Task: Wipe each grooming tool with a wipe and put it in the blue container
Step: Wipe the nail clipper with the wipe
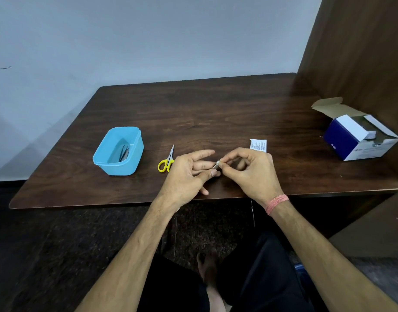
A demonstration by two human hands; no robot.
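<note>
At frame centre, the left hand pinches a small metal grooming tool while the right hand pinches a white wipe against its tip. The blue container sits left of centre, yellow-handled scissors beside it.

Setting: a plain indoor room, most likely a home or a small office corner; which of the two could not be told. Evidence recorded: a dark brown wood-grain laminate table with rounded corners stood pushed against a bare, pale grey-blue painted wall. A tall brown wooden panel closed off the right side, forming a booth-like nook. The floor beneath was dark speckled stone. The seated person's bare foot rested on it. An opened blue-and-white cardboard box lay at the table's right end. No machinery or shop fittings showed.
</note>
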